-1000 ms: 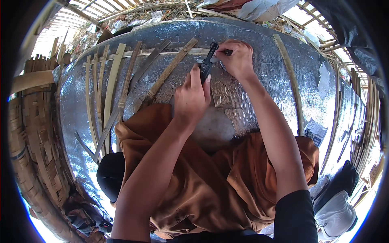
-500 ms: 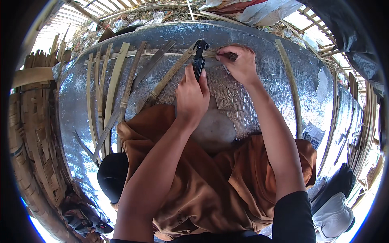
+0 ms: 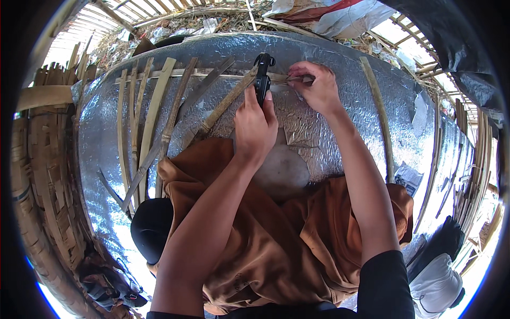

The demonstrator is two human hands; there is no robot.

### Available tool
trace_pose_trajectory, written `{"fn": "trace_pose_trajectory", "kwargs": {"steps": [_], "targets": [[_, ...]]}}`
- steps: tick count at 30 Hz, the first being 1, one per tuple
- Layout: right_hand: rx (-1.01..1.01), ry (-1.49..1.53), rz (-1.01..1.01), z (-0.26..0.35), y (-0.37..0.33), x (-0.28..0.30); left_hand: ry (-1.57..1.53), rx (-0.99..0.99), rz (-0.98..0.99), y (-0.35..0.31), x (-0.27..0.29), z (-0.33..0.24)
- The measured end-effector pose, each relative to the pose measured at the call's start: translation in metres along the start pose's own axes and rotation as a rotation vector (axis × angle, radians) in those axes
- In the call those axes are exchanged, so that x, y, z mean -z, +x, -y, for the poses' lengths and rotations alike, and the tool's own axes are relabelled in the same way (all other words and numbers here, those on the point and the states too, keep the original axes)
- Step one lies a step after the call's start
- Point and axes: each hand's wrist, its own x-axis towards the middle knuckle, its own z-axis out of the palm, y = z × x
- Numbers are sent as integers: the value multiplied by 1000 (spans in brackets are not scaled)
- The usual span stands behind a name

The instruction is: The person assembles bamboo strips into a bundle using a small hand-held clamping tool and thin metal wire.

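My left hand is closed around a black hand tool with a curved, hook-like head, held upright over a pale horizontal bamboo strip. Its exact kind does not show clearly. At the strip's right end, the fingers of my right hand are pinched together around something small and dark that I cannot make out. Beside the tool, a diagonal bamboo strip slants up to the horizontal one. Further left, several bamboo slats meet or cross that strip near their upper ends.
A silver foil sheet covers the surface in front of me. One separate slat lies to the right, near a small printed packet. Brown cloth covers my lap. Woven bamboo stands at left; a grey-white bundle lies lower right.
The view has shifted slightly, moving the slats a little to the right in it. My right fingers have changed their pinch a little. My left hand keeps its hold on the tool.
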Motion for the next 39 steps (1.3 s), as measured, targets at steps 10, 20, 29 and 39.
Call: {"fn": "trace_pose_trajectory", "kwargs": {"steps": [10, 20, 29, 39], "targets": [[8, -126, 113, 16, -32, 6, -140, 71, -75, -4, 37, -34], [-170, -3, -7, 46, -63, 41, -381, 273, -86, -87, 100, -62], [-455, -656, 77, 161, -241, 219, -354, 173, -93, -130, 139, -87], [-617, -465, -364, 158, -421, 218, -503, 161, 212, -119, 161, -145]]}}
